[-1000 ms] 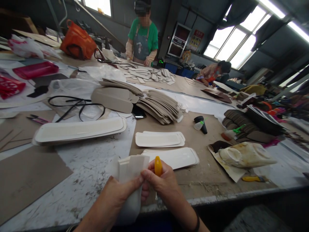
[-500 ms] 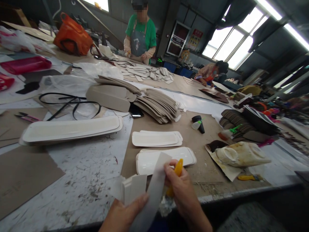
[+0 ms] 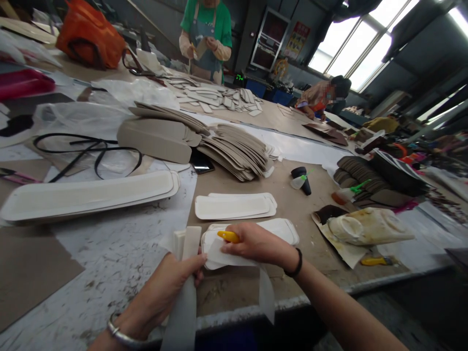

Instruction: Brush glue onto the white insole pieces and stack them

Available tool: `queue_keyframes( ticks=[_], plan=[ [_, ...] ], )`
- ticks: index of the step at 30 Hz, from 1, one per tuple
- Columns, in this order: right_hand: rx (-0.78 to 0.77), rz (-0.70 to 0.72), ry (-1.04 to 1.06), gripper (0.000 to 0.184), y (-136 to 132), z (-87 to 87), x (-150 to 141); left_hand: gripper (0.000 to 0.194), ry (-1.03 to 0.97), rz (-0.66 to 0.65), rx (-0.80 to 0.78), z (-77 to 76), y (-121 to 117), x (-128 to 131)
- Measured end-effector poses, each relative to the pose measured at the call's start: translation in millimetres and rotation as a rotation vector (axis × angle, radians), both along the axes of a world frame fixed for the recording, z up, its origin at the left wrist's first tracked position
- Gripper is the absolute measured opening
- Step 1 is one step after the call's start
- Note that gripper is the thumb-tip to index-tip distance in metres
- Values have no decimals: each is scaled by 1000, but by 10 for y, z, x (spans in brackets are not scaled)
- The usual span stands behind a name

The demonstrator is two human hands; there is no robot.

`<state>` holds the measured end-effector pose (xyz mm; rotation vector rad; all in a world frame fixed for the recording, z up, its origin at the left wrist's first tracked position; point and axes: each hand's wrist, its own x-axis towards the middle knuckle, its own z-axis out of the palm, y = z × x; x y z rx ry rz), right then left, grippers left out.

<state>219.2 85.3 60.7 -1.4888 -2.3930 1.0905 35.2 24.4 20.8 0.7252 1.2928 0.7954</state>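
My left hand (image 3: 175, 278) is closed around a bundle of pale strips (image 3: 192, 241), which stand up above the thumb and hang down below it. Closed on a yellow-handled brush (image 3: 228, 237), my right hand (image 3: 252, 241) hides its bristle end. A thin white strip (image 3: 266, 292) also runs from under the right fingers and droops toward the table edge. Beneath this hand lies a stack of long white panels with rounded corners (image 3: 285, 231). Just behind it is a second, smaller stack of white panels (image 3: 230, 206).
More white panels (image 3: 91, 195) lie at left. Brown-grey pieces (image 3: 237, 151) fan out behind. On the right are a stained plastic container (image 3: 369, 226), another yellow-handled brush (image 3: 376, 261) and a green-tipped bottle (image 3: 343, 195). A co-worker in green (image 3: 206, 39) stands across the table.
My right hand has moved up and left over the white panel stack, taking a strip from beside the left hand's bundle. The view has shifted slightly; the co-worker's hands have risen with a piece.
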Motion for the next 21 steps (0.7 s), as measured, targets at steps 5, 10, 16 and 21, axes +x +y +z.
queue_keyframes(
  ticks=[5, 10, 16, 21],
  plan=[
    [161, 165, -241, 17, 121, 2, -93, 33, 33, -56, 3, 16, 29, -28],
    [73, 335, -527, 20, 165, 147, -217, 30, 4, -64, -3, 21, 51, -21],
    [102, 373, -559, 21, 187, 175, -285, 32, 45, -81, -28, 20, 82, -25],
    [140, 393, -573, 19, 199, 144, -291, 36, 35, -76, -38, -24, 103, -18]
  ],
)
